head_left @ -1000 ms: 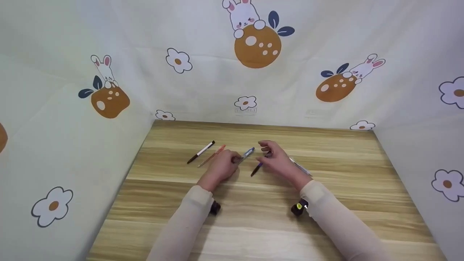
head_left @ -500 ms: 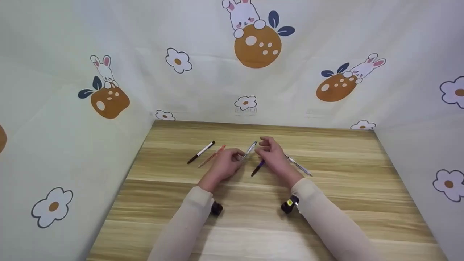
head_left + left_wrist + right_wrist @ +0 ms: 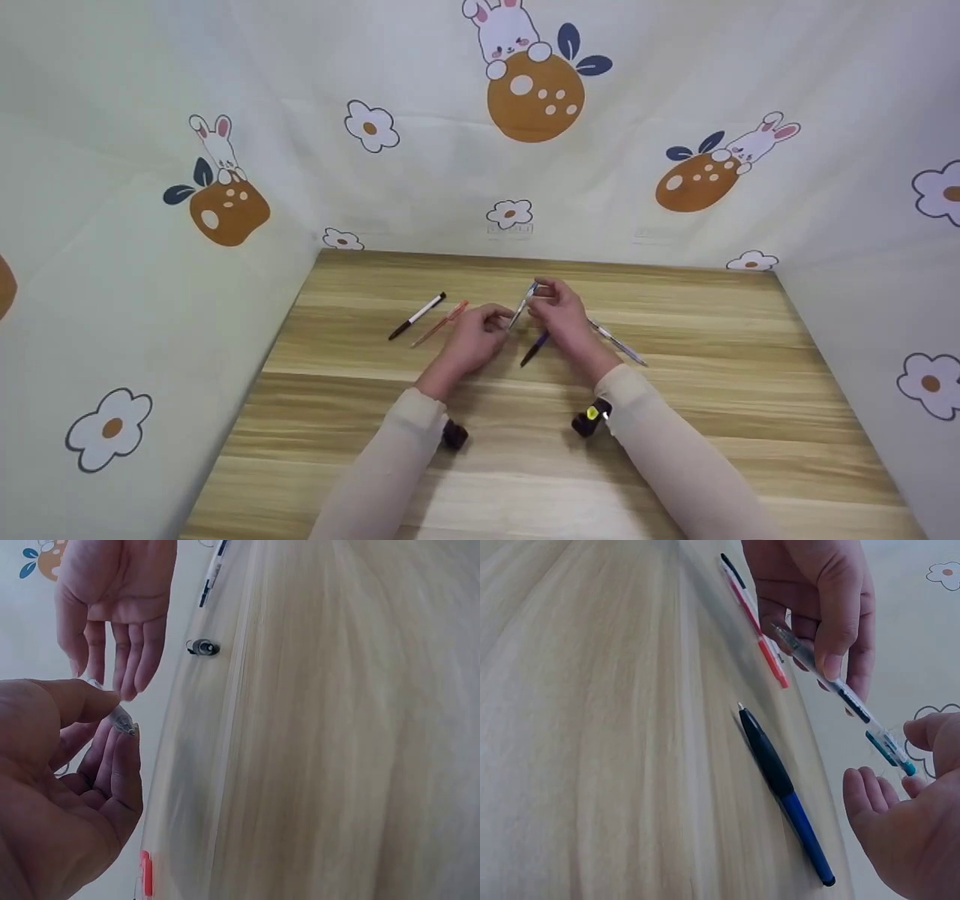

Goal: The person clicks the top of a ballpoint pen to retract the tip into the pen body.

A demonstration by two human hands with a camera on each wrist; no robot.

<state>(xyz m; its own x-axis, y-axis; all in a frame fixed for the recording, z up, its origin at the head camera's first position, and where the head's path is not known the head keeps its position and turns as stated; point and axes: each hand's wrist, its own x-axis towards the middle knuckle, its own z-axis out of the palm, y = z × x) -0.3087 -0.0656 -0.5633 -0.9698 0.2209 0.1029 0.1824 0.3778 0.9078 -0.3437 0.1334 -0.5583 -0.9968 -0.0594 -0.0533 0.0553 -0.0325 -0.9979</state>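
Note:
Between thumb and fingers my left hand (image 3: 476,341) pinches a clear gel pen (image 3: 847,697) with a blue-green cap end and clip. The pen tilts above the table, its tip toward the left hand. My right hand (image 3: 562,315) is at the pen's coloured end, thumb and fingers spread around it; whether a finger touches it I cannot tell. Under the right hand lies a blue pen with a black grip (image 3: 780,780), partly hidden in the head view. Just right of that hand, a clear pen (image 3: 618,343) rests on the table.
Left of the left hand, a red pen (image 3: 441,322) and a white pen with black ends (image 3: 417,316) lie slanted on the wooden table (image 3: 517,450). A patterned cloth (image 3: 420,180) encloses the table's back and sides. A black wrist camera (image 3: 454,435) hangs at the left cuff.
My left hand has raised the gel pen and tilted it more upright, toward the right hand. The right hand has shifted left and slightly away, reaching the pen's coloured end and uncovering more of the clear pen.

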